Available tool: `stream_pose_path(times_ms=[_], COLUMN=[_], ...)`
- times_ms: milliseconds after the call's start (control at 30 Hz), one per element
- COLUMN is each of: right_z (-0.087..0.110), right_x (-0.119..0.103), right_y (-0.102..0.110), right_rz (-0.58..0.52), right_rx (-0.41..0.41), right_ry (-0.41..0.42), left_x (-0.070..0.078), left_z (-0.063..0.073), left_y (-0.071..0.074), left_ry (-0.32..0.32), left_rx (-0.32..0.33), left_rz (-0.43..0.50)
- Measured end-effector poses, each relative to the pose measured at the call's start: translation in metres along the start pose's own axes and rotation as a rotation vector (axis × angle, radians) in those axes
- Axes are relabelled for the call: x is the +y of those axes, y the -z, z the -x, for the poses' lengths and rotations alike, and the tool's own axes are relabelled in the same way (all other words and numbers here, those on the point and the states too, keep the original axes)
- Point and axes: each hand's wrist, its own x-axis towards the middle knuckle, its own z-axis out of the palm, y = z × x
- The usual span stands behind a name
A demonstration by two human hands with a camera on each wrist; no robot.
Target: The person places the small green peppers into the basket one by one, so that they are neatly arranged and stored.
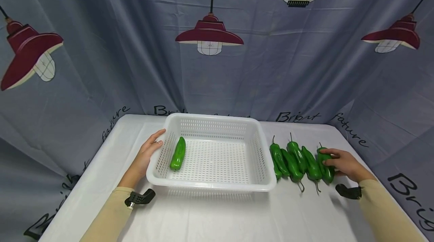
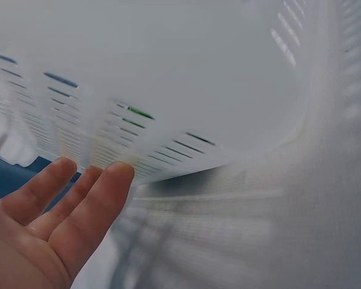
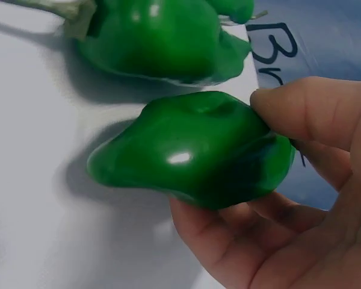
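Note:
A white slotted plastic basket (image 1: 211, 186) stands on the table with one green pepper (image 1: 178, 154) lying inside near its left end. My left hand (image 1: 147, 153) is at the basket's left side; in the left wrist view its fingers (image 2: 90, 220) reach toward the slotted outer wall and appear to touch it. At the right end of a row of peppers, my right hand (image 1: 347, 165) pinches a green pepper (image 3: 189, 150) between thumb and fingers, seen up close in the right wrist view. Beside it lies another green pepper (image 3: 156, 39), apart from the held one.
Several more green peppers (image 1: 295, 155) lie side by side to the basket's right, the leftmost partly hidden by it. The white-covered table (image 1: 203, 219) meets a grey-blue curtain (image 1: 142, 65) printed with lamps at the back and sides.

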Motion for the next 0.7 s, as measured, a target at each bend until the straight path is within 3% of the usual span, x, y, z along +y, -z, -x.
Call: stream_pose_path(times_ms=[433, 700], right_z=[0.003, 0.004], right_x=[-0.018, -0.039], right_y=[0.003, -0.001], right_rz=[-0.023, -0.09], right_rx=[-0.001, 0.012], right_ry=[0.051, 0.061], left_x=[-0.002, -0.001], left_z=[-0.001, -0.001], left_y=[0.0, 0.001], left_ry=[-0.018, -0.018], left_rx=[-0.006, -0.009], left_rz=[0.007, 0.02])
